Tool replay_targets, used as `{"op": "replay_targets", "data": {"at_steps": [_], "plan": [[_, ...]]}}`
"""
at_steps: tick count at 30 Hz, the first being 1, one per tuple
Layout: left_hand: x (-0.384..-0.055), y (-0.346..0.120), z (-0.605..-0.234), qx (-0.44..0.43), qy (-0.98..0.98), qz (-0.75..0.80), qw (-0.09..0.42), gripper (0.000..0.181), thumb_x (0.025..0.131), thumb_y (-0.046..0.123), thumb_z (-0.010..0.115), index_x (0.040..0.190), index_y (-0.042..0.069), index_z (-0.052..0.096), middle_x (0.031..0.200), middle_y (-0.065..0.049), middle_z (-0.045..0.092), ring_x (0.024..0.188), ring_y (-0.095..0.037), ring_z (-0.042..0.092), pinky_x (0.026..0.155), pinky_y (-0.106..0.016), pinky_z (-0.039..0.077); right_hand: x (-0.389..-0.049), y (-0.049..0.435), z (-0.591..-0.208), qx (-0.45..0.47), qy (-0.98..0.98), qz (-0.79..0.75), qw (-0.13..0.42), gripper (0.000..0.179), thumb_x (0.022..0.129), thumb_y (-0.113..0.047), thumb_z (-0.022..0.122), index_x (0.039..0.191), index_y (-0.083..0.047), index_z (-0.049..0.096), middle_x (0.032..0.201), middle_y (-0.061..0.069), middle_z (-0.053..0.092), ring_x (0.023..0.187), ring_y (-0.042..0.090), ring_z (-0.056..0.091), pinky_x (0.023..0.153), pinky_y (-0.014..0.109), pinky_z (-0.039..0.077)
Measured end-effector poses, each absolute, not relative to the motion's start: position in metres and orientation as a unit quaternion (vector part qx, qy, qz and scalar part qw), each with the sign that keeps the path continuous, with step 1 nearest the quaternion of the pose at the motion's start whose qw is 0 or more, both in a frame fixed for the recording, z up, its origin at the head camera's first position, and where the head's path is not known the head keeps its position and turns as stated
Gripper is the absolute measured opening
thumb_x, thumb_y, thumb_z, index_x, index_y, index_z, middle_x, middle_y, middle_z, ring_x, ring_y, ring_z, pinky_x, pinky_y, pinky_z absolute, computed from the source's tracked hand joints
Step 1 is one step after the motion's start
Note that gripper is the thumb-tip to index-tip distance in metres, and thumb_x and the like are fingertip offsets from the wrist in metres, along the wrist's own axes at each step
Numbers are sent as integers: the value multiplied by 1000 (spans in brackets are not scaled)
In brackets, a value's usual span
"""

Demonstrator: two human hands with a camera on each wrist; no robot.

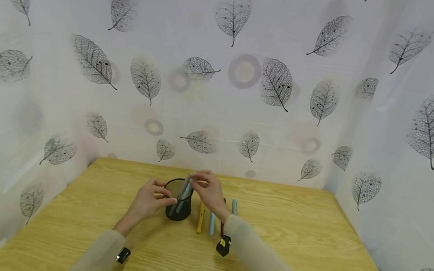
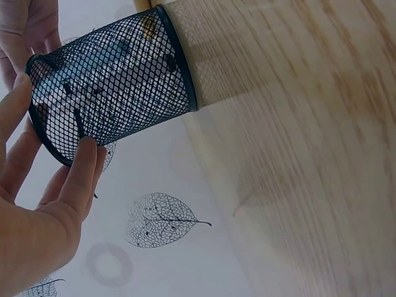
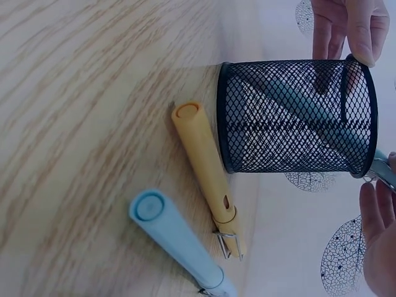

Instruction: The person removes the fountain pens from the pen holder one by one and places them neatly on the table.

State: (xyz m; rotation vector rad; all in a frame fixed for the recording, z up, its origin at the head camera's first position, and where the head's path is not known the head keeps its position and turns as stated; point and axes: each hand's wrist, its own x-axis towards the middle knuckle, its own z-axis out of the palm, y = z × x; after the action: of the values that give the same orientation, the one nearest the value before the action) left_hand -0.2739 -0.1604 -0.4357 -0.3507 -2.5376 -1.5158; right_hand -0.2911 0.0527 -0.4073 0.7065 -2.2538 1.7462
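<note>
A black mesh pen holder [image 1: 178, 212] stands upright on the wooden table. My left hand [image 1: 149, 200] holds it at the rim, thumb on the near side and fingers round the left. Above the opening, my right hand [image 1: 210, 193] pinches the top of a blue-green pen [image 3: 383, 171], which slants down into the holder. The pen's lower length shows through the mesh in the right wrist view. A yellow pen [image 3: 207, 167] and a light blue pen [image 3: 179, 238] lie beside the holder, to its right in the head view.
Farther right on the table [image 1: 290, 236], a dark red pen [image 1: 222, 229] lies partly hidden under my right wrist, with a pale teal pen [image 1: 234, 207] beyond it. A white leaf-print curtain [image 1: 220, 100] hangs behind the table's back edge and along both sides.
</note>
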Motion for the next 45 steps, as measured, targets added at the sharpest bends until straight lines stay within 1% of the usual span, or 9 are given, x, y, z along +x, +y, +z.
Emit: {"op": "replay_targets", "data": {"at_steps": [8, 16, 19, 21, 26, 29, 37, 41, 45], "plan": [[-273, -160, -435, -116, -851, -506, 78, 17, 79, 18, 83, 84, 3, 75, 121, -16, 52, 117, -35, 54, 91, -40, 59, -302, 53, -413, 214, -749, 615, 121, 24, 91, 1, 67, 114, 7, 66, 120, 24, 53, 113, 41, 60, 92, 39, 58], [-274, -161, -434, -110, -852, -507, 72, 18, 79, 18, 83, 85, 3, 75, 125, -17, 51, 116, -35, 57, 91, -38, 58, -321, 57, -429, 189, -715, 656, 148, 29, 89, -6, 72, 117, -3, 69, 124, 15, 57, 114, 34, 62, 90, 34, 59], [-274, -161, -434, -107, -852, -507, 70, 18, 79, 18, 83, 86, 3, 75, 126, -17, 51, 116, -35, 57, 91, -38, 58, -323, 58, -430, 174, -705, 670, 154, 32, 88, -7, 73, 120, -5, 68, 131, 11, 58, 114, 30, 64, 90, 31, 59], [-273, -161, -434, -107, -852, -508, 71, 19, 79, 18, 83, 85, 2, 75, 126, -17, 51, 116, -36, 56, 92, -39, 58, -325, 59, -430, 164, -688, 690, 157, 34, 88, -4, 72, 122, -3, 67, 133, 13, 57, 112, 29, 65, 90, 31, 59], [-272, -160, -434, -109, -852, -506, 71, 21, 80, 20, 83, 85, 1, 74, 125, -18, 51, 119, -37, 54, 92, -39, 58, -328, 62, -429, 136, -635, 743, 165, 38, 87, 3, 69, 125, 4, 63, 119, 25, 66, 98, 17, 71, 87, 29, 60], [-272, -160, -434, -108, -855, -502, 70, 19, 80, 19, 82, 85, 2, 75, 127, -18, 51, 120, -36, 53, 92, -38, 58, -329, 65, -427, 122, -611, 766, 159, 39, 87, 5, 69, 125, 5, 62, 112, 26, 68, 90, 11, 71, 85, 30, 60], [-271, -160, -433, -111, -856, -501, 67, 17, 79, 17, 83, 84, 3, 74, 126, -17, 50, 120, -36, 53, 93, -39, 58, -332, 74, -426, 104, -587, 792, 134, 39, 88, 5, 68, 127, 5, 62, 104, 22, 72, 91, 24, 73, 82, 31, 61], [-271, -160, -432, -108, -856, -501, 63, 16, 80, 17, 83, 85, 4, 74, 128, -17, 50, 119, -36, 54, 94, -40, 57, -333, 80, -426, 124, -592, 789, 106, 42, 89, 7, 66, 130, 8, 58, 114, 23, 68, 92, 20, 72, 79, 30, 62], [-271, -160, -431, -104, -856, -503, 58, 16, 80, 18, 82, 85, 4, 74, 130, -18, 50, 117, -37, 57, 94, -42, 57, -329, 88, -425, 149, -623, 764, 72, 43, 91, 5, 63, 134, 6, 56, 130, 23, 60, 105, 30, 68, 80, 27, 61]]}}
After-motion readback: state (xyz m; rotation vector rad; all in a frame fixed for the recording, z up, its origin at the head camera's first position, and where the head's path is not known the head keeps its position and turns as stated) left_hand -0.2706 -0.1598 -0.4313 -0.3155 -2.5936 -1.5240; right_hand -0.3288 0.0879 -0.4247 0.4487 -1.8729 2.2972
